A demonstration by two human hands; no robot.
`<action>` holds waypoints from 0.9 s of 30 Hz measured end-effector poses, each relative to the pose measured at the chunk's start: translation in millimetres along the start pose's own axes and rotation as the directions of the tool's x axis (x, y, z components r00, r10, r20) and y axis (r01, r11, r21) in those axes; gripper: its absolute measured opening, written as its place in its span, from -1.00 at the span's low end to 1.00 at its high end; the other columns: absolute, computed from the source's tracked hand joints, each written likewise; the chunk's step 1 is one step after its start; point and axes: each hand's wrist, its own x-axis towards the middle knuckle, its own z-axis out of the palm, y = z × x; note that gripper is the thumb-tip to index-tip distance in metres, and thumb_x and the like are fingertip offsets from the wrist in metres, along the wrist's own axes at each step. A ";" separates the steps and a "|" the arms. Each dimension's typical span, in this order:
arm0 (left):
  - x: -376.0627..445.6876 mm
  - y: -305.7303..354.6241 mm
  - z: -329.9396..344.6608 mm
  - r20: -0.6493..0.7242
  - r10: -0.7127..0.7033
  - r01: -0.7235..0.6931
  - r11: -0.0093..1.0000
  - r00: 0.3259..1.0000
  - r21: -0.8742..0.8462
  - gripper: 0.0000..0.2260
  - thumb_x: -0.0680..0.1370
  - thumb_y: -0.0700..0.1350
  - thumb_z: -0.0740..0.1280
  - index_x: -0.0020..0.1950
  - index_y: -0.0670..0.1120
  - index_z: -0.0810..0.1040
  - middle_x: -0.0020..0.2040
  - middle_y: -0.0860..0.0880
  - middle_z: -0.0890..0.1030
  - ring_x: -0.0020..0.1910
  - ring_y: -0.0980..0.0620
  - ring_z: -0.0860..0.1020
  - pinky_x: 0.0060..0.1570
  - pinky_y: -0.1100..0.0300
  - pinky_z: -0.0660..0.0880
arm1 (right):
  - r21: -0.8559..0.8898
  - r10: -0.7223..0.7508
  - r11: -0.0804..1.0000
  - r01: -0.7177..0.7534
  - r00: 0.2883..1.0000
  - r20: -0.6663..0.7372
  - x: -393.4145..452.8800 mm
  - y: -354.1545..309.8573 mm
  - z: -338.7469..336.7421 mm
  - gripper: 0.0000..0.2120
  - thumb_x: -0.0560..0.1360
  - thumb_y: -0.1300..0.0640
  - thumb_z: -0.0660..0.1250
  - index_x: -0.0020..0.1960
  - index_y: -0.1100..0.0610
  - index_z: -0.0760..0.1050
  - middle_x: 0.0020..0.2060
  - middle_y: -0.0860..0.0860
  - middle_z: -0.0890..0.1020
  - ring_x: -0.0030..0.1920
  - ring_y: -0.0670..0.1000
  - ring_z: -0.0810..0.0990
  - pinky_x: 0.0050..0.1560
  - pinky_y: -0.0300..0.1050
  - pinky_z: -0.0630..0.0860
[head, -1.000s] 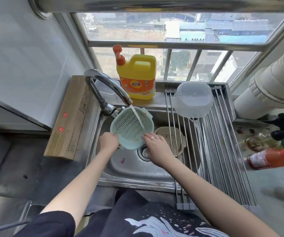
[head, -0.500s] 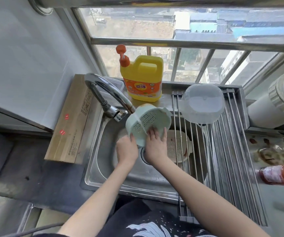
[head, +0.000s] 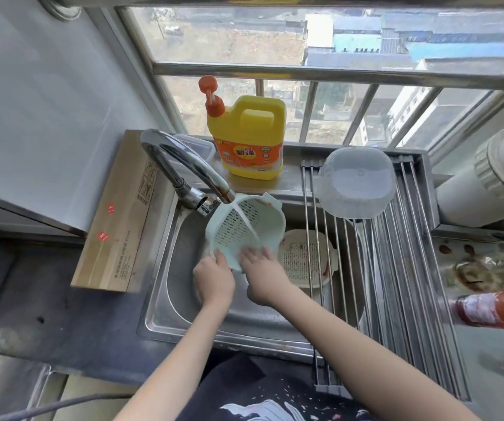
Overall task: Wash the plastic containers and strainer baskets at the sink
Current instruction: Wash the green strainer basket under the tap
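Observation:
A pale green strainer basket (head: 241,227) is tilted under the running tap (head: 184,168), its opening facing me, with water streaming across its inside. My left hand (head: 214,278) grips its lower left rim. My right hand (head: 264,276) holds the lower right rim, fingers spread over the edge. A beige strainer basket (head: 302,258) with food bits lies in the steel sink (head: 165,317), partly under the rack. A clear plastic container (head: 355,183) sits upside down on the roll-up drying rack (head: 396,268).
A yellow detergent jug (head: 249,141) with an orange pump stands on the ledge behind the sink. A long cardboard box (head: 120,214) lies left of the sink. A red bottle (head: 493,309) and dirty items sit on the right counter. A white duct (head: 487,180) runs at the right.
The green basket has turned from showing its outside to facing its opening toward me under the stream. Both hands have shifted to its lower rim. The camera has moved closer.

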 end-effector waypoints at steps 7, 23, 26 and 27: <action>-4.1 -8.4 -1.7 0.012 0.053 -0.053 0.999 0.999 0.009 -0.47 0.60 0.00 0.02 -0.23 -0.36 0.57 -0.30 -0.31 0.61 -0.29 -0.26 0.59 -0.21 -0.06 0.54 | -0.357 0.176 0.918 -0.174 0.984 -0.029 -0.7 23.4 -16.4 -0.34 0.55 -0.02 0.17 0.56 -0.01 -0.04 0.55 0.04 0.00 0.54 0.03 -0.18 0.26 0.43 -0.49; -3.2 15.8 -6.8 0.071 -0.001 0.007 0.997 0.997 -0.079 -0.60 0.63 -0.09 0.12 -0.03 -0.41 0.56 -0.03 -0.37 0.60 -0.03 -0.27 0.56 -0.09 0.02 0.42 | -0.246 0.026 0.967 -0.067 0.986 -0.168 -5.4 37.3 -29.2 -0.43 0.52 0.08 0.22 0.50 0.01 0.17 0.50 0.05 0.21 0.54 0.09 -0.04 0.39 0.20 -0.45; 1.6 16.0 -4.7 0.107 -0.021 0.034 0.992 0.994 -0.124 -0.60 0.63 -0.07 0.12 -0.01 -0.40 0.55 -0.01 -0.38 0.59 0.00 -0.28 0.55 -0.04 -0.02 0.44 | -0.328 0.195 0.913 -0.244 0.965 -0.174 1.6 23.5 -29.2 -0.36 0.55 -0.02 0.18 0.54 0.11 0.04 0.53 0.20 0.00 0.52 0.21 -0.19 0.32 0.29 -0.54; 2.5 18.9 -3.8 0.121 -0.024 0.040 0.990 0.992 -0.138 -0.60 0.63 -0.07 0.13 -0.01 -0.41 0.56 -0.02 -0.38 0.60 0.00 -0.29 0.56 -0.02 -0.04 0.47 | -0.340 0.230 0.900 -0.273 0.960 -0.162 2.7 15.6 -26.0 -0.33 0.57 -0.02 0.14 0.55 0.20 -0.06 0.53 0.25 -0.05 0.51 0.25 -0.21 0.31 0.26 -0.54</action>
